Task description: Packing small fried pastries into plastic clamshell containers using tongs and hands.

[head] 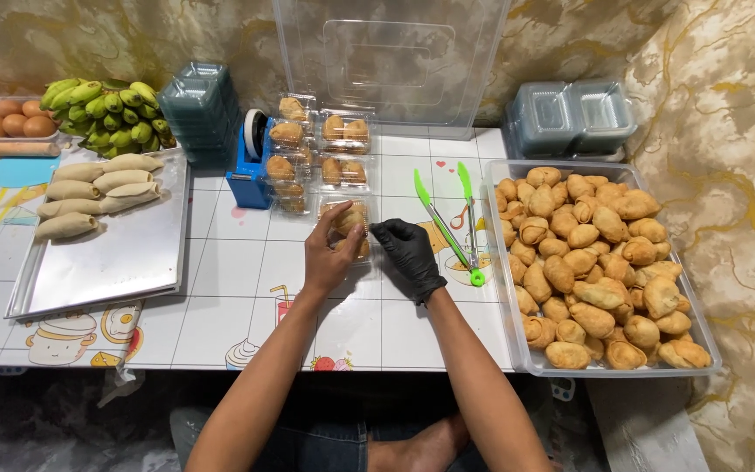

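My bare left hand (329, 249) and my right hand (407, 252), in a black glove, press on a small clear plastic box (351, 220) holding golden fried pastries. The box lies on the table in front of me. Both hands close around it from either side, fingers on its lid. Several filled clear boxes (329, 144) stand stacked just behind it.
A large clear bin of fried pastries (594, 262) sits at right, green tongs (452, 223) beside it. A blue tape dispenser (251, 170), a metal tray (115, 253) with dough rolls (98, 194), green bananas (111, 112), eggs (6, 118) and stacks of empty boxes (574, 118) surround the area.
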